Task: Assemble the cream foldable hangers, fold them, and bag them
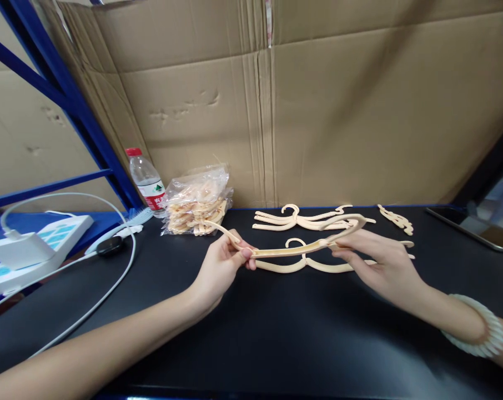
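Note:
A cream plastic folding hanger [291,251] is held up above the black table between both hands. My left hand [224,264] pinches it at a joint, where a curved end piece sticks up to the left. My right hand [378,258] grips its other side near the hook, fingers closed; part of the hanger is hidden behind that hand. Just beyond it on the table lies another cream hanger [291,268], opened out with its hook pointing away, its right end partly covered by my right hand. More unfolded hangers [297,221] lie stacked behind that.
Clear plastic bags of folded hangers [197,203] stand by the cardboard wall [360,111], beside a water bottle [147,180]. A folded hanger [395,218] and a dark tablet-like device [476,225] lie at the right. A power strip [55,241] with looping white cables is at the left.

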{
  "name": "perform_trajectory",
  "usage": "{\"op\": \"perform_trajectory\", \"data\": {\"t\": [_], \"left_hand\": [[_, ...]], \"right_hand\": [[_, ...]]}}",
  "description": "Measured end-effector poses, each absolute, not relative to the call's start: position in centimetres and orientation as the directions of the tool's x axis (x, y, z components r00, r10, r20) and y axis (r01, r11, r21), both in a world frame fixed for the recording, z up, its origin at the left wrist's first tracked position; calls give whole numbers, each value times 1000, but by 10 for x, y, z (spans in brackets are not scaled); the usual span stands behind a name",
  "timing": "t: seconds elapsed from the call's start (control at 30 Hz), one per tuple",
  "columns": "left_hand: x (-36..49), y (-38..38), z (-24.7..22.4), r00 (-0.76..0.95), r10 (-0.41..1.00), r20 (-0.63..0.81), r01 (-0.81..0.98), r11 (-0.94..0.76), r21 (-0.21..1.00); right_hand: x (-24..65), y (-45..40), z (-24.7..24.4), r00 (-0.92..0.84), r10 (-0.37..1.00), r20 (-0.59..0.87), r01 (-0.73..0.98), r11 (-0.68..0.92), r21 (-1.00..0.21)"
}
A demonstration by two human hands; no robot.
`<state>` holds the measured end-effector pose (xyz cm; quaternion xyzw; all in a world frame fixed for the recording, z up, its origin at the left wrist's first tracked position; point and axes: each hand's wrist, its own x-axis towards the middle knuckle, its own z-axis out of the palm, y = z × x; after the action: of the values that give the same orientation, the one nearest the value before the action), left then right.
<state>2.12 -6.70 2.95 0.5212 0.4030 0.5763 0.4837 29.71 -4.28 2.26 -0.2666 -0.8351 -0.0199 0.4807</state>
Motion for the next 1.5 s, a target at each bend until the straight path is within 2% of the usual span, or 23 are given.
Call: {"op": "perform_trajectory", "data": {"t": [0.1, 0.2, 0.33, 0.53, 0.6, 0.67, 0.7, 0.73, 0.77, 0.8, 0.83, 0.87, 0.9, 0.97, 1.07, 1.13, 1.2, 1.3, 1.5], "left_hand": [[23, -68, 31, -35, 971, 237, -137, -239, 961], [25, -72, 32, -29, 976, 214, -200, -215, 956], [28, -77, 32, -30, 987, 156, -255, -159, 954], [29, -75, 30, -28, 998, 50, -286, -56, 956], [29, -78, 28, 54, 998, 11, -169, -2, 986], [30, -85, 27, 205, 974, 98, 100, -120, 988], [31, -90, 27, 317, 925, 211, 249, -296, 922], [32, -96, 27, 457, 819, 346, 358, -526, 771], [33, -102, 28, 603, 659, 451, 397, -737, 547], [33, -107, 28, 712, 494, 499, 392, -869, 302], [34, -111, 29, 785, 362, 503, 367, -926, 92], [34, -114, 29, 821, 286, 493, 358, -932, -55], [34, -115, 29, 830, 273, 486, 382, -914, -138], [34, -114, 28, 802, 367, 472, 492, -854, -171], [33, -106, 24, 717, 554, 424, 646, -757, -104], [33, -101, 21, 689, 615, 383, 677, -735, -38], [33, -98, 19, 690, 630, 358, 673, -739, 4], [32, -96, 17, 710, 608, 356, 660, -750, -37], [27, -93, 15, 704, 621, 344, 699, -692, -180]], "right_hand": [[294, -48, 26, -372, 403, 836, 493, 849, -190], [294, -48, 28, -327, 455, 828, 548, 805, -226], [296, -44, 26, -217, 559, 801, 609, 718, -336], [297, -39, 24, -83, 683, 725, 519, 651, -554], [301, -36, 28, -60, 684, 727, 501, 651, -570], [305, -33, 32, -66, 673, 736, 509, 658, -556], [307, -32, 34, -81, 676, 733, 524, 654, -545], [308, -32, 36, -100, 684, 723, 543, 646, -537], [309, -33, 37, -125, 698, 705, 562, 635, -530], [307, -34, 37, -153, 716, 681, 577, 624, -526], [305, -37, 37, -189, 736, 650, 586, 616, -527], [302, -40, 36, -233, 756, 612, 587, 611, -531], [299, -44, 35, -281, 773, 568, 582, 608, -540], [292, -52, 31, -372, 800, 471, 575, 597, -560], [285, -59, 26, -446, 814, 372, 612, 581, -537], [284, -60, 23, -474, 808, 350, 660, 589, -467], [285, -60, 22, -506, 796, 332, 701, 603, -380], [288, -60, 24, -555, 786, 271, 726, 617, -303], [291, -56, 25, -570, 790, 226, 731, 614, -298]]}}
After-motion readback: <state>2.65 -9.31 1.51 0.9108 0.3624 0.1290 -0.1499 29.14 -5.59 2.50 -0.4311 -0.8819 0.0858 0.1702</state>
